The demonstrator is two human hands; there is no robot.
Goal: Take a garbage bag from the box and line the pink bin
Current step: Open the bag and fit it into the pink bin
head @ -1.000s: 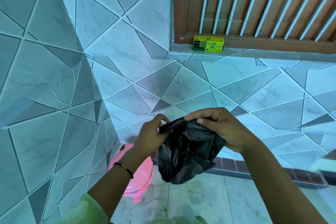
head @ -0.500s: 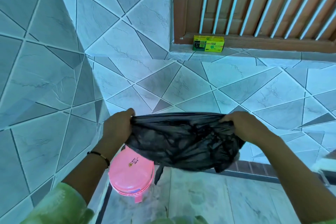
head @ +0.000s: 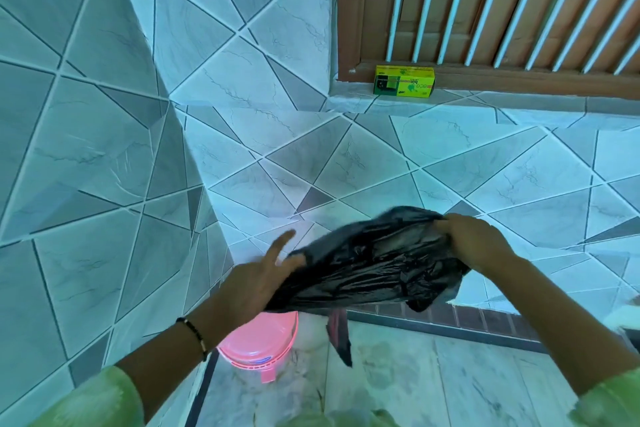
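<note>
The black garbage bag point(head: 374, 263) hangs stretched in the air between my hands, above the pink bin point(head: 258, 340), which stands on the floor in the wall corner. My right hand point(head: 474, 243) is clenched on the bag's right end. My left hand point(head: 263, 277) lies against the bag's left end with its fingers spread and the index finger pointing up; the bag hides its lower fingers. A loose tail of the bag dangles beside the bin. The yellow-green bag box point(head: 403, 85) sits on the window ledge, far above both hands.
Tiled walls meet in a corner close on the left. A wooden window with white bars point(head: 485, 3) is above the ledge. A dark brick strip point(head: 485, 322) runs along the wall's base, above the marble floor. A white object point(head: 628, 319) pokes in at the right edge.
My left hand has let go of the bag's rim and spread its fingers. The bag has shifted right and up with the right hand and is no longer pulled wide.
</note>
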